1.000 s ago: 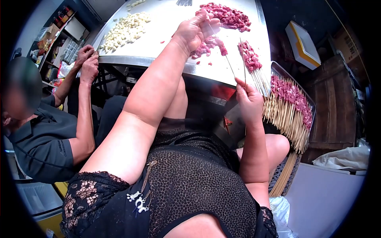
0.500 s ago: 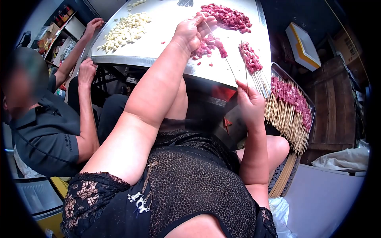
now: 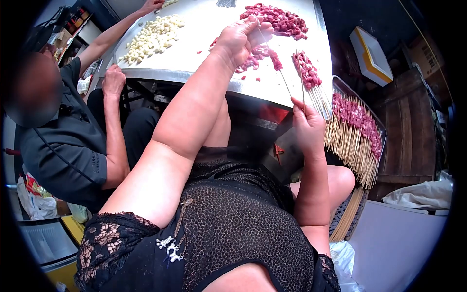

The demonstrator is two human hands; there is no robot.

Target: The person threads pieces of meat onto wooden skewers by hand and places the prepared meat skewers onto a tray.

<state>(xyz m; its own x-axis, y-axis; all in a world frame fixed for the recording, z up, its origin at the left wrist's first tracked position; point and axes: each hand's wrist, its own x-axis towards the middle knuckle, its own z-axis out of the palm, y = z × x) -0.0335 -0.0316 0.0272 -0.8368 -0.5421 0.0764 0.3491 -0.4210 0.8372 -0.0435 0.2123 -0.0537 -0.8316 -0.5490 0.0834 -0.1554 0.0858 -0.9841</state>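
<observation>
Bamboo skewer point(image 3: 284, 80) pinched low in right hand point(image 3: 307, 127) — its tip now up at left hand point(image 3: 242, 38), fingers closed on a meat piece point(image 3: 262, 50), far on the steel table point(image 3: 204, 29). Threading looks underway. Co-worker's arm point(image 3: 114, 34) has stretched to the garlic pile point(image 3: 153, 38) — left side.

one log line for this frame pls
left hand: pinching meat cube on skewer | right hand: grips skewer base | meat pile: on steel table | finished skewers: in tray

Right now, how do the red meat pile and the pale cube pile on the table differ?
The red diced meat pile lies far right on the metal table, beside the person's left hand; the pale yellowish cube pile lies left, near a co-worker's arm. The pale pile spreads wider. Both are loose small pieces.
</observation>
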